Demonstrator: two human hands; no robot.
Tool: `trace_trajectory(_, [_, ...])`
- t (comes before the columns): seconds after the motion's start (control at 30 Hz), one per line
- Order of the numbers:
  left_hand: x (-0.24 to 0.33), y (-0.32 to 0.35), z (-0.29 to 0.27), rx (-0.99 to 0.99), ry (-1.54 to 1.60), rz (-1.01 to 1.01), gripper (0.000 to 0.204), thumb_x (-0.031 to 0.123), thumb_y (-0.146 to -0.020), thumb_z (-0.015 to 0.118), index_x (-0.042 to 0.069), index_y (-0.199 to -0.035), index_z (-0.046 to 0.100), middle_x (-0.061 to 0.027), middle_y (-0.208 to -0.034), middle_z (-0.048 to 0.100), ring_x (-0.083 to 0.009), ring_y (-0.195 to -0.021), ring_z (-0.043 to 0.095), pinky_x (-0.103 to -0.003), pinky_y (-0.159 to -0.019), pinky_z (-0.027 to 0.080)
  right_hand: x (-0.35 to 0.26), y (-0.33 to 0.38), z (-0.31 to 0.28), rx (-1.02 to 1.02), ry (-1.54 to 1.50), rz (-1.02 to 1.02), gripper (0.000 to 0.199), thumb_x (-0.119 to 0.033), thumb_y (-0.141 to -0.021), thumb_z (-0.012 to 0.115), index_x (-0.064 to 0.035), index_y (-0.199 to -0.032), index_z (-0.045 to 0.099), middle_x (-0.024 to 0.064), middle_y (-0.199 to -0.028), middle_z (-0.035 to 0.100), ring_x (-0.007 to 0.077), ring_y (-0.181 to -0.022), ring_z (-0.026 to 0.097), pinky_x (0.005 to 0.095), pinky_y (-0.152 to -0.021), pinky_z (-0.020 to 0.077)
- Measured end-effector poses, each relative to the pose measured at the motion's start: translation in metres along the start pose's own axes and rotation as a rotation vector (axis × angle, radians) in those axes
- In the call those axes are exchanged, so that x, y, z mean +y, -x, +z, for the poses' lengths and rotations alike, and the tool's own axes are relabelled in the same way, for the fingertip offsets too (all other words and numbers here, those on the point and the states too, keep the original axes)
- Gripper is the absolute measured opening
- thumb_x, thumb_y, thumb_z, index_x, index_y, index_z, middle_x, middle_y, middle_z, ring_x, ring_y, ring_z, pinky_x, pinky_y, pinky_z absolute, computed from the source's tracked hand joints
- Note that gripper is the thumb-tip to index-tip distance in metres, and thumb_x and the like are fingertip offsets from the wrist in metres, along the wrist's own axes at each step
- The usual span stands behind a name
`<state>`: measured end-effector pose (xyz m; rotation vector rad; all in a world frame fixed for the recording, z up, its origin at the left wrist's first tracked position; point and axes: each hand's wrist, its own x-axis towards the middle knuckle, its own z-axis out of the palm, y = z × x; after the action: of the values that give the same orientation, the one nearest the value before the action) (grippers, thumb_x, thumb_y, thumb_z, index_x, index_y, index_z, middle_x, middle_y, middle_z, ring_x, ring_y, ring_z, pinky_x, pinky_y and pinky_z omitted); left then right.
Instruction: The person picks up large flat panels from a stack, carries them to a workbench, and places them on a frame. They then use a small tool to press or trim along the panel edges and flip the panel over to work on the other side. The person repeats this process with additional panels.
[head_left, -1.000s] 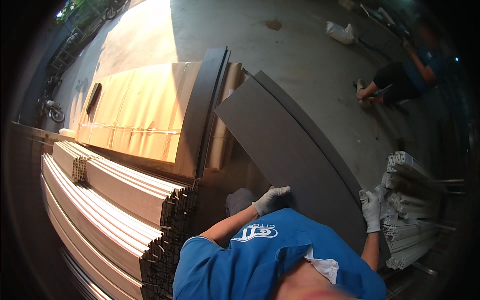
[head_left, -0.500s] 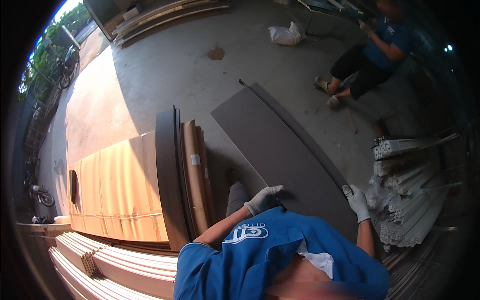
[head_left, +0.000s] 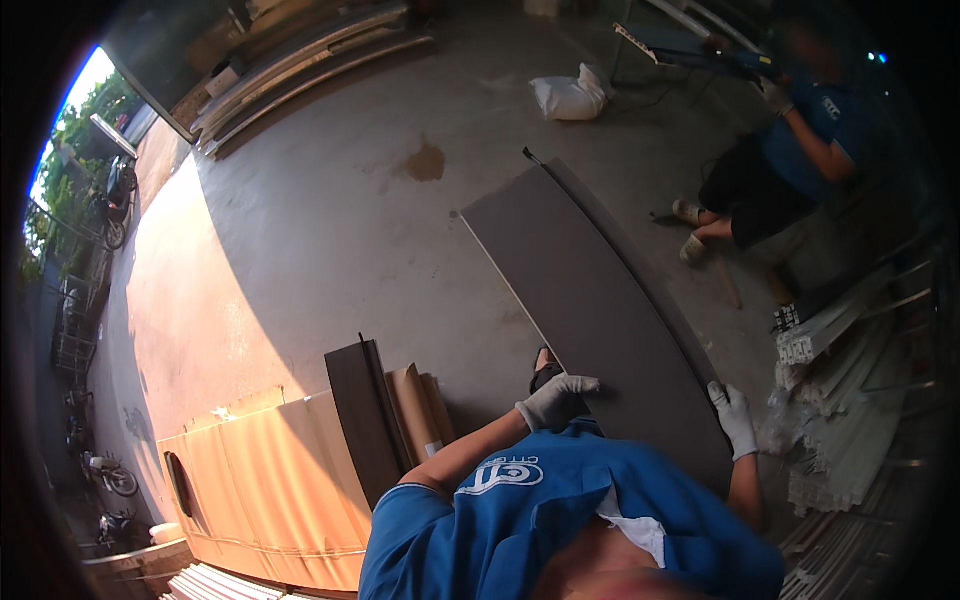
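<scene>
Still grasping the panel (head_left: 600,300) by its opposite long edges with left hand (head_left: 557,403) and right hand (head_left: 735,420), in front of the shirt (head_left: 580,480) and over the floor (head_left: 330,260), now holding it farther from the board (head_left: 358,415) by the carton (head_left: 250,480) than a second ago.

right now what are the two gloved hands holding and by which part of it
A long dark grey panel, held by its two long edges, toward the end nearest the body: left hand at the left edge, right hand at the right.
</scene>
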<state>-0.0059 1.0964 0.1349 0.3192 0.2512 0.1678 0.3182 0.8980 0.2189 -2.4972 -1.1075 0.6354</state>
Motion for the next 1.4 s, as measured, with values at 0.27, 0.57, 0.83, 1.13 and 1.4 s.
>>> trace_trajectory(0.27, [0.238,-0.116,-0.043,0.059,0.015,0.024,0.031,0.018,-0.094,0.065,-0.001,-0.118,0.067,-0.0136,-0.119,0.069,-0.0268,-0.11,0.066,-0.043,-0.102,0.051,-0.118,-0.245,0.004,0.053,0.028,-0.03,0.077,-0.068,-0.094,0.05,0.0071,-0.106,0.065,0.0333,-0.1,0.066,0.0483,-0.102,0.063,0.0507,-0.082,0.0484])
trace_trajectory(0.57, [0.479,-0.166,-0.14,0.099,0.063,-0.003,0.035,0.019,-0.091,0.067,-0.001,-0.12,0.065,-0.0149,-0.12,0.067,-0.0299,-0.115,0.063,-0.045,-0.106,0.046,-0.303,-0.44,0.046,0.165,-0.02,-0.093,0.073,-0.068,-0.093,0.053,0.0039,-0.095,0.065,0.0291,-0.088,0.066,0.0467,-0.088,0.065,0.0491,-0.072,0.0464])
trace_trajectory(0.83, [0.725,-0.224,-0.181,0.074,-0.093,-0.332,0.052,0.022,-0.087,0.071,0.003,-0.133,0.056,-0.0154,-0.128,0.061,-0.0335,-0.121,0.058,-0.054,-0.106,0.044,-0.456,-0.539,0.079,0.194,-0.019,0.32,0.069,-0.065,-0.095,0.053,0.0006,-0.112,0.067,0.0262,-0.109,0.069,0.0439,-0.106,0.064,0.0493,-0.09,0.049])
trace_trajectory(1.13, [0.932,-0.413,-0.221,0.033,-0.182,-0.439,0.048,0.019,-0.086,0.073,0.006,-0.13,0.06,-0.0108,-0.123,0.064,-0.027,-0.121,0.058,-0.054,-0.106,0.044,-0.5,-0.732,0.126,0.439,-0.33,0.368,0.062,-0.056,-0.096,0.059,0.0049,-0.087,0.066,0.0195,-0.075,0.063,0.0254,-0.07,0.057,0.0397,-0.071,0.0463])
trace_trajectory(1.4, [1.124,-0.553,-0.228,0.113,-0.251,-0.419,0.029,0.012,-0.092,0.068,0.0,-0.118,0.065,-0.0086,-0.111,0.068,-0.0208,-0.105,0.066,-0.043,-0.099,0.053,-0.56,-0.944,0.099,0.342,-0.391,0.466,0.059,-0.052,-0.1,0.056,0.0059,-0.092,0.065,0.0156,-0.072,0.057,0.0141,-0.072,0.049,0.0363,-0.068,0.0444])
